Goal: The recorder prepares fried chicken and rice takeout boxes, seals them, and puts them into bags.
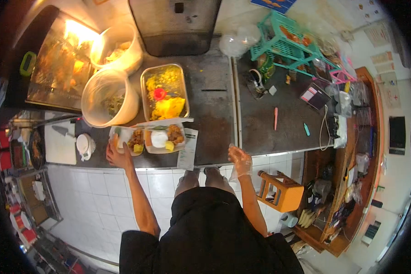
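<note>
My left hand (118, 154) is at the near left side of a takeaway food box (124, 133), fingers apart around its edge. This box contains white rice, browned food pieces and a yellow piece. Touching it on the right, a second food box (154, 149) has a white rice mound, fried pieces and a yellow piece. A printed paper slip (187, 154) lies partly beneath that box. My right hand (240, 161), in a clear plastic glove, is raised near the counter's front edge, away from the boxes. Its fingers are partly curled; whether it holds anything is unclear.
A metal tray (187, 99) of yellow food with a red item stands behind the boxes. Two large plastic tubs (132, 106) and a lit glass display case (51, 65) stand left. Far left are a cutting board (56, 150) and knife. An orange stool (289, 193) stands below right.
</note>
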The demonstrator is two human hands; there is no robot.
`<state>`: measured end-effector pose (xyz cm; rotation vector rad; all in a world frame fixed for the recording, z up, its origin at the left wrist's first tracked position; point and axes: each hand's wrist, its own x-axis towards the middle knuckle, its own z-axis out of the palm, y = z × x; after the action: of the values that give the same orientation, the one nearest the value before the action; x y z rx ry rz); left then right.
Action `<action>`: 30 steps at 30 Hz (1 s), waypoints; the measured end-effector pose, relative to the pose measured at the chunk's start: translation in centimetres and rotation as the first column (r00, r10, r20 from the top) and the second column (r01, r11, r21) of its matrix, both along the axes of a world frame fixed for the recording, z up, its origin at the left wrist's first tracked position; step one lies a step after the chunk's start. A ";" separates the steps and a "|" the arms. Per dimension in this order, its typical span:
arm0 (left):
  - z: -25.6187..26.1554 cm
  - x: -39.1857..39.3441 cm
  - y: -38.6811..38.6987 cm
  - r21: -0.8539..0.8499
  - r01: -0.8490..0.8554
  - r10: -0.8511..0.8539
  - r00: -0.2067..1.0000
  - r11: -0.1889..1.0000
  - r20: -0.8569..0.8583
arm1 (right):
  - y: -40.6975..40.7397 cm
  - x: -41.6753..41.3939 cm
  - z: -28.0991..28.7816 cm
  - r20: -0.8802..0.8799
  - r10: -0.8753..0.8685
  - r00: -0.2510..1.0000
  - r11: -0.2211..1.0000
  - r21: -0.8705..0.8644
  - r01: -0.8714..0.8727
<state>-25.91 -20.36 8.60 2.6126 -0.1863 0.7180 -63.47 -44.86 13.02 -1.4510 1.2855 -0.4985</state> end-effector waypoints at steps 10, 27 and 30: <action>14.4 -27.4 -9.7 -0.799 0.595 -0.977 -0.108 0.086 -0.186 | -0.8 10.8 5.4 0.708 -0.330 0.624 0.655 0.648 -0.389; 10.2 -22.9 1.8 -0.923 -0.128 -0.432 0.854 0.364 -0.289 | 20.2 18.5 -0.8 0.683 0.475 0.555 0.478 0.329 -0.814; 13.2 -21.2 5.6 -0.932 -0.163 -0.470 0.828 0.323 -0.307 | 21.8 23.0 0.5 0.689 0.476 0.546 0.311 0.449 -0.838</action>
<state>-47.13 -14.76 21.85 1.4512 0.1331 -0.0972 -40.51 -23.10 13.53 -0.9107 0.2707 0.3119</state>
